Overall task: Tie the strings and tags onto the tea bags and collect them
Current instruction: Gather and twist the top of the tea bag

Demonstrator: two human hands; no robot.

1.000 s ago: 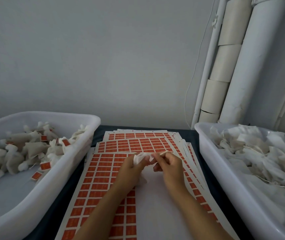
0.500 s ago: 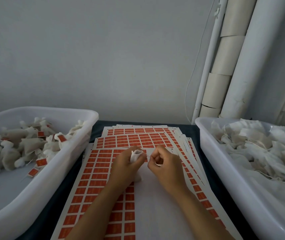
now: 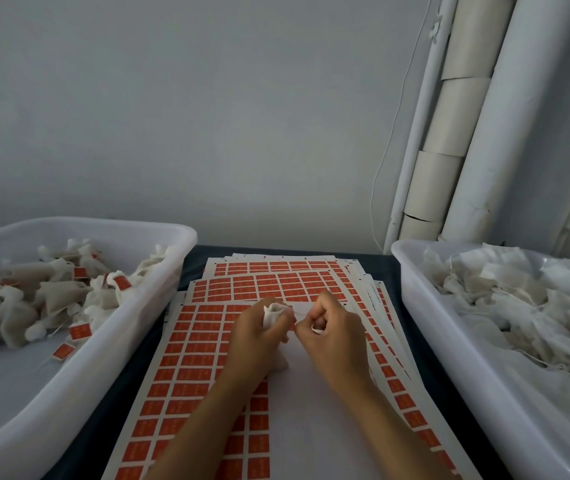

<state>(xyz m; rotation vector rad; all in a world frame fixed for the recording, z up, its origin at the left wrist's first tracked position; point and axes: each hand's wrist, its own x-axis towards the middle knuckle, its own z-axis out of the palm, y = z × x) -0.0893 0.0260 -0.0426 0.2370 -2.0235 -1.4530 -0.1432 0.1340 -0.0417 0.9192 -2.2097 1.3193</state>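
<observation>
left hand has the tea bag bunched in its fingers over the tag sheets, right hand curled pinching the string end I think, bag looks light and squishy so grip the gathered neck

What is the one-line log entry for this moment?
left hand: grips tea bag | right hand: pinches something white | over tag sheets

Left hand and right hand side by side, fingers curled, forearms stretched forward.
</observation>
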